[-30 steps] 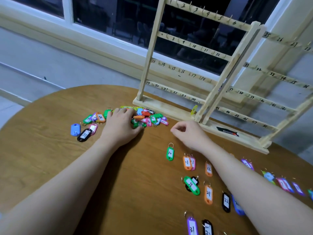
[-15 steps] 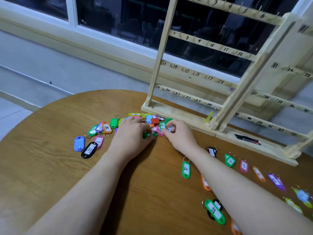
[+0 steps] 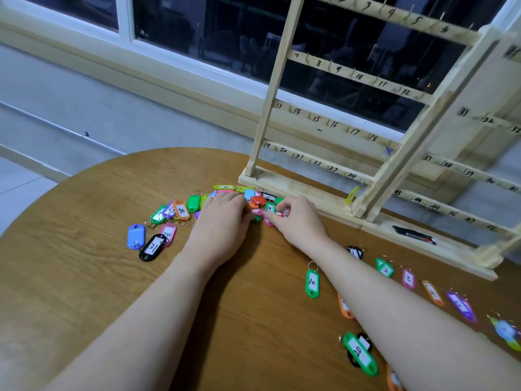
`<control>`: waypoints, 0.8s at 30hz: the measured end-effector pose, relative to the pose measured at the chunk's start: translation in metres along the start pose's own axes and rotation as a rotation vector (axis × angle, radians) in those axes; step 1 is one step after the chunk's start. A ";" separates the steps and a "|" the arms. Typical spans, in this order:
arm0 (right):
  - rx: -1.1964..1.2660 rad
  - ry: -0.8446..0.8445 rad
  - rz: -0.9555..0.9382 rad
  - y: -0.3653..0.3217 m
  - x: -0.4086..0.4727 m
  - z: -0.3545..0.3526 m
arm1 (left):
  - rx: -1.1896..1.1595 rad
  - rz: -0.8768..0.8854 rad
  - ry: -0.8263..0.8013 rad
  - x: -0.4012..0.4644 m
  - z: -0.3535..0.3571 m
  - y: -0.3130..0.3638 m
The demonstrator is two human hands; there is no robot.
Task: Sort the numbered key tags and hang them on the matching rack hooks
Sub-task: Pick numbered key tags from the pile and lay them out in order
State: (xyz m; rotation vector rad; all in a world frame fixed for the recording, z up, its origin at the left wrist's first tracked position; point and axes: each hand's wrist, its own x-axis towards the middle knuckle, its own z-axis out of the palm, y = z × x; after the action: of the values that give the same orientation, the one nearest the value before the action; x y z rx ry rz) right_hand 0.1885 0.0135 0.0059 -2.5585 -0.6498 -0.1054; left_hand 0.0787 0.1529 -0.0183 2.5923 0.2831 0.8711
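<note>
A wooden rack (image 3: 270, 94) with numbered hooks stands at the table's far edge. In front of its base lies a pile of coloured key tags (image 3: 255, 198). My left hand (image 3: 222, 221) rests palm down on the pile's left part, fingers bent and tips hidden among the tags. My right hand (image 3: 300, 221) reaches into the pile from the right, its thumb and forefinger pinching a small green tag (image 3: 270, 208). Sorted tags lie to the right: green 10 (image 3: 312, 282), green 2 (image 3: 384, 268), pink 3 (image 3: 408, 278), green 20 (image 3: 360, 352).
Left of the pile lie a blue tag (image 3: 136, 235), a black tag 31 (image 3: 152, 246) and an orange tag (image 3: 181, 211). A yellow tag (image 3: 352, 194) hangs low on the rack. A black object (image 3: 414, 235) lies on the rack's base. The round wooden table (image 3: 70, 277) stands before a window.
My right hand moved left from the bare table into the pile and closed its fingers on a green tag. My left hand stayed on the pile. The camera came closer.
</note>
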 end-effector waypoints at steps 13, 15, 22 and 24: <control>0.112 -0.116 0.054 -0.007 0.002 -0.014 | -0.494 -0.341 0.101 0.005 -0.013 -0.001; 0.100 -0.140 0.024 -0.006 0.000 -0.016 | -0.469 -0.328 0.105 0.006 -0.012 -0.002; 0.313 -0.196 0.010 -0.002 -0.014 -0.035 | -0.448 -0.302 0.086 0.005 -0.011 -0.002; 0.392 -0.224 0.035 -0.001 -0.018 -0.039 | -0.449 -0.297 0.086 0.005 -0.011 -0.002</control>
State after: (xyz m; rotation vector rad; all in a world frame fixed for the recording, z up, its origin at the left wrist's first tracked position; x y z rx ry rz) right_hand 0.1740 -0.0125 0.0372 -2.2157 -0.6362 0.2969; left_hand 0.0754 0.1595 -0.0081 2.0410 0.4286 0.8280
